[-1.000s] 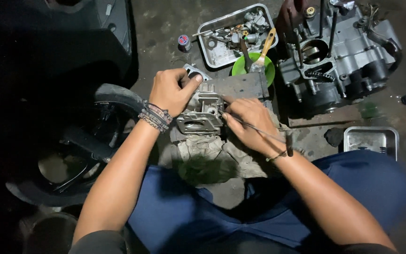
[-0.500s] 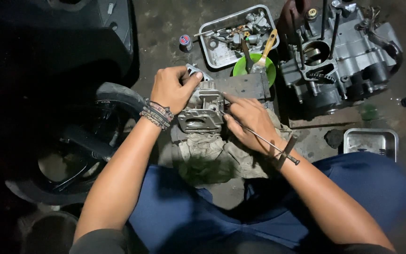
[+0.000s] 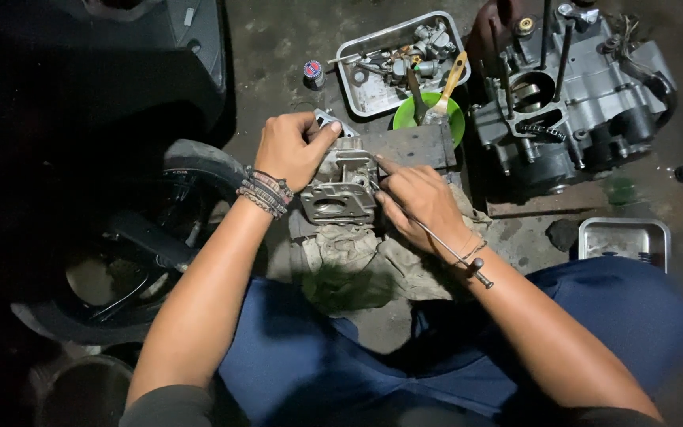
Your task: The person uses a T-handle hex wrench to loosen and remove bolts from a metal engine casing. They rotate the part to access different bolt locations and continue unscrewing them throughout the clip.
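Gripped from above by the left hand (image 3: 288,150) is a grey cast-metal cylinder head (image 3: 341,190), fingers curled over its far edge and thumb along the top, apparently so the part is kept from shifting. It lies on a stained rag (image 3: 373,257) spread over the concrete floor (image 3: 278,47), directly ahead of the knees; the rag probably serves as padding and catches grime.

The right hand (image 3: 420,202) is closed round a thin metal rod tool (image 3: 448,249), whose knobbed end trails back past the wrist. Its working tip is hidden under the fingers where they meet the head, so the exact point of contact cannot be told. The index finger is laid forward along the casting, seemingly as a guide.

Just beyond the head, a dark metal block (image 3: 413,146) is touching or nearly touching it. Further off, a metal tray (image 3: 373,95) holds small parts, and a green bowl (image 3: 450,119) holds a brush. An engine crankcase (image 3: 579,103) stands at right, near a second tray (image 3: 622,237). A wheel (image 3: 120,261) lies at left.
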